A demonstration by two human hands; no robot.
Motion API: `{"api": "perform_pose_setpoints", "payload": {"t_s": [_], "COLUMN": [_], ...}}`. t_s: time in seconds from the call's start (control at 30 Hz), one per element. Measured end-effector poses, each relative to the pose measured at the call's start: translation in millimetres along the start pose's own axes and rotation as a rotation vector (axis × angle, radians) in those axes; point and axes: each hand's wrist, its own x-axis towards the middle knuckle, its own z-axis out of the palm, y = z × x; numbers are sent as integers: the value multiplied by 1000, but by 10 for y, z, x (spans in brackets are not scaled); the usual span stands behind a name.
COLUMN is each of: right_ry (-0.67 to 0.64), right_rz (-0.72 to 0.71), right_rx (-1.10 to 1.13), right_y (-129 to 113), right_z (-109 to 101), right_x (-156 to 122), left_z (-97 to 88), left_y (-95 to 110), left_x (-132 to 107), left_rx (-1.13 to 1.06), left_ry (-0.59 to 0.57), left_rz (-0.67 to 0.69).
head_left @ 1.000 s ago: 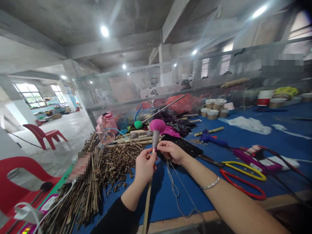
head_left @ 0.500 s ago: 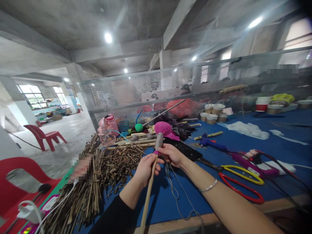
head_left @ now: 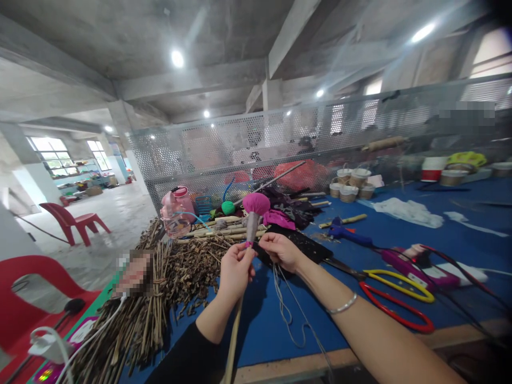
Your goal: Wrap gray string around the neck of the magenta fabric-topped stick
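Observation:
A wooden stick (head_left: 235,336) slants up from the table's front edge, topped by a round magenta fabric head (head_left: 256,204). Grey thread wrapping (head_left: 252,226) covers the neck below that head. My left hand (head_left: 237,266) is closed around the stick just under the wrapping, thumb and finger at a bit of magenta cloth. Close beside it on the right, my right hand (head_left: 279,250) pinches the grey cord (head_left: 280,293), whose loose loops hang over the blue table. The short stretch between the hands is too fine to make out clearly.
Bundled dry twigs (head_left: 148,314) lie at left. Scissors (head_left: 396,285) with yellow and red handles, a blue-handled tool (head_left: 348,234) and a purple power strip (head_left: 420,272) lie at right. Behind stand a pink jug (head_left: 178,210), small pots (head_left: 350,184) and a perforated metal screen (head_left: 224,144).
The fabric-headed stick has swung left and turned more upright, so its magenta head shows above the grey wrapping. My left hand has shifted up, and my right hand has parted slightly from the stick.

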Motion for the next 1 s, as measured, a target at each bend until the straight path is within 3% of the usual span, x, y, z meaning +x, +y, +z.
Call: {"api": "perform_pose_setpoints", "payload": {"t_s": [0.27,0.37,0.5,0.63,0.73,0.83,0.9,1.0], "right_ry": [-75,-142,-117,-73,-50,-12,-2,-34], "right_rz": [32,49,32,48,48,42,29,11], "right_rx": [95,135,116,52,33,13,11,31], "right_y": [-35,-40,-21,23,45,51,47,24], "right_z": [62,58,36,32,62,94,104,105], "right_x": [-29,-31,-27,-16,-7,-1,-2,-14], "left_z": [34,48,49,55,42,12,2,15], "left_y": [8,37,46,-17,-71,-76,-56,-29], "left_x": [-17,-58,-83,-69,-58,-48,-39,-25], "left_rx": [-199,-186,-156,-101,103,315,349,231], "left_ry": [-115,-187,-235,-141,27,107,112,74], "left_rz": [-18,-64,-154,-195,-11,127,66,-35]}}
